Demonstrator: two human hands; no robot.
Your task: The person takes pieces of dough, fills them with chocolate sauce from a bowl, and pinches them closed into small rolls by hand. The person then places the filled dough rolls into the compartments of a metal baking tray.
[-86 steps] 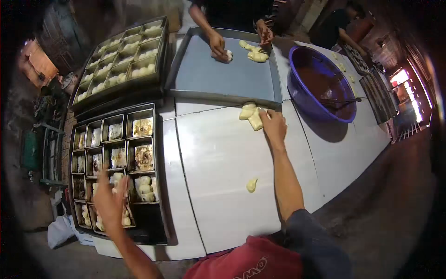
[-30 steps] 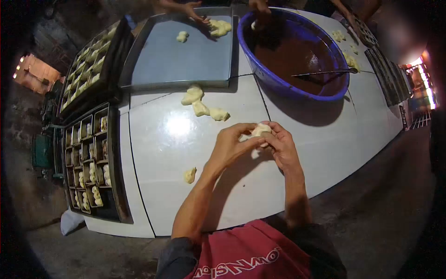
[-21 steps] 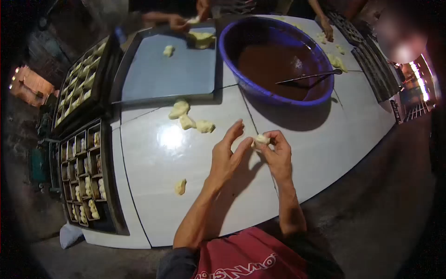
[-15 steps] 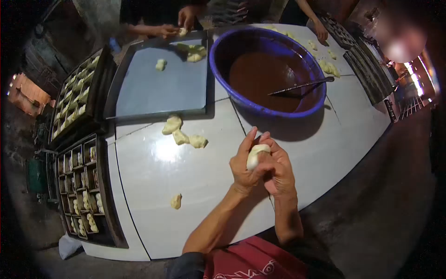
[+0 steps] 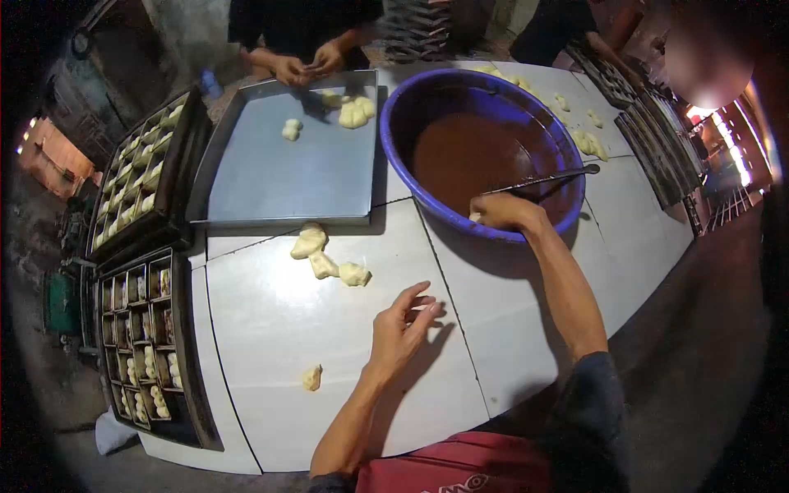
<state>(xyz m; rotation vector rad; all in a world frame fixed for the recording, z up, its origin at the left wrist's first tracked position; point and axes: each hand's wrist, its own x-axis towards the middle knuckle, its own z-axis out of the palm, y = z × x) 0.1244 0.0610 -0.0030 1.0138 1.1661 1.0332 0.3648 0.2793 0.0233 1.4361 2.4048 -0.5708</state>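
Observation:
My right hand [image 5: 508, 212] reaches over the near rim of the purple basin [image 5: 397, 160], with its fingers closed on a small pale piece of dough [image 5: 476, 218] that shows at the fingertips. Brown filling [image 5: 464, 156] lies in the basin, and a dark long-handled utensil [image 5: 559, 175] rests across its right side. Over the white table, my left hand [image 5: 400, 327] is held with fingers apart and nothing in it. Above it lie dough pieces [image 5: 322, 264] in a short row. One small dough lump [image 5: 311, 378] sits to its lower left.
A grey metal tray [image 5: 288, 177] holds dough pieces; across it are a co-worker's hands [image 5: 308, 67]. Sectioned tins [image 5: 148, 349] with dough stand at the left, below a stacked set [image 5: 136, 185]. Another person [image 5: 567, 33] stands at the back right, near dark ridged pans [image 5: 657, 152].
My hands have parted. The right one has moved up to the basin with the dough, and the left has opened and dropped lower. The co-worker's hands have come together above the tray.

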